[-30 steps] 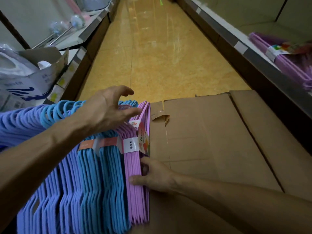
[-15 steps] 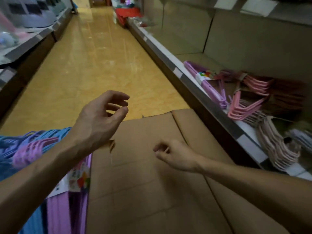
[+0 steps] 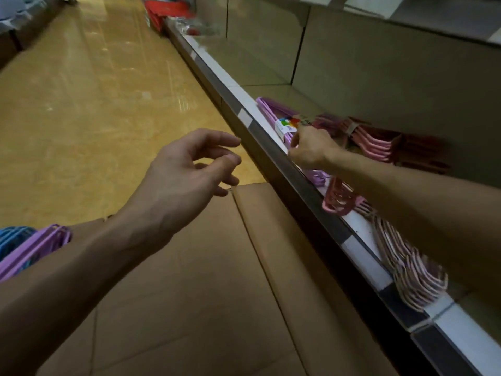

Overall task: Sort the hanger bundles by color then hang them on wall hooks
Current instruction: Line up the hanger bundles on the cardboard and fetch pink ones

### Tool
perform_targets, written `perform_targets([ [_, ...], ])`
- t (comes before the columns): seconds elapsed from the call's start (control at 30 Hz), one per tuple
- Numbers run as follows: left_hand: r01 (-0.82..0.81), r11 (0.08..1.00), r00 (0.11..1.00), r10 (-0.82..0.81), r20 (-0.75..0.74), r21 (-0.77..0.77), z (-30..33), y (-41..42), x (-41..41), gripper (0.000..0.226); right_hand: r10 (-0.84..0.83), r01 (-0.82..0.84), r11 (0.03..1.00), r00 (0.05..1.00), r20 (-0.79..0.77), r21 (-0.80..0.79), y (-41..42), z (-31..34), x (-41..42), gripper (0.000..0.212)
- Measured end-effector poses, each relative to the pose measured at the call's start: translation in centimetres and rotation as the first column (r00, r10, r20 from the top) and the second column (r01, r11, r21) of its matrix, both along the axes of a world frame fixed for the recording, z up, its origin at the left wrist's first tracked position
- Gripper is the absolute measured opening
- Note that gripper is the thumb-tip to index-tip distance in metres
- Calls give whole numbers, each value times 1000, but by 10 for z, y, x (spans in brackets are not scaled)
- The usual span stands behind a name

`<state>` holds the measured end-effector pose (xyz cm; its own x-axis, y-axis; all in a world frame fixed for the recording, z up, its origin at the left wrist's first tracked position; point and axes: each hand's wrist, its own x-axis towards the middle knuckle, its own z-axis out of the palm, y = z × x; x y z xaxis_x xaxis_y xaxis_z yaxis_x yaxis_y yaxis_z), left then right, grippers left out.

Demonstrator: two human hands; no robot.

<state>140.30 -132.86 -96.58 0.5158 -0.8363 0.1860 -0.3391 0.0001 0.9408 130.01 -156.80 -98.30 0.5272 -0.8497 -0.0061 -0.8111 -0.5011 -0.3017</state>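
Hanger bundles lie in two places: a purple bundle (image 3: 273, 111) with a colourful paper label (image 3: 288, 125) rests on the shelf (image 3: 245, 119) at centre right of the frame, and more hangers sit at the far lower left, where a second purple bundle (image 3: 35, 246) leans beside a blue bundle (image 3: 12, 236), both partly cut off by the frame edge and the left forearm. The right hand (image 3: 311, 150) reaches across the shelf lip and lies against the labelled purple bundle just below the label; its fingers are hidden on the far side, so I cannot tell whether it is grasping the bundle or only touching it. The left hand (image 3: 187, 175) hovers released, with curled fingers and nothing in them, in the centre of the frame over the far edge of a flat cardboard box (image 3: 203, 294) that fills the lower middle. Further right on the shelf are pink hangers (image 3: 371, 143), touching or just beside the purple ones, and a pale pink bundle (image 3: 412, 270) lies nearer the lower right, partly under the right forearm. A glossy yellow floor (image 3: 95, 104) runs up the upper left of the frame, with something red (image 3: 168, 9), blurred, at the top centre.
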Motion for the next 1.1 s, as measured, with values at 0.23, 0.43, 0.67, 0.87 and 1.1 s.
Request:
perform_targets([
  [0.23, -18, 1000, 995, 16, -96, -16, -2, -50, -2, 23, -94, 97, 995, 977, -192, 6, -55, -20, -1, 10],
  [0.43, -9, 1000, 996, 9, -91, 8, -3, -66, -2, 24, -76, 102, 993, 928, -366, 53, -73, -29, 6, 30],
  [0.67, -26, 1000, 994, 28, -106, 17, 4, -72, 8, 21, -167, 186, 982, 943, -288, 37, -78, -45, 12, 51],
  [0.87, -4, 1000, 994, 5, -113, 9, 10, -70, 7, 20, -215, 227, 972, 966, -142, 69, -79, -44, 7, 45],
  [1.1, -16, 1000, 993, 18, -118, 13, 12, -64, 12, 19, -265, 250, 941, 964, 38, 229, -73, -16, 1, 38],
])
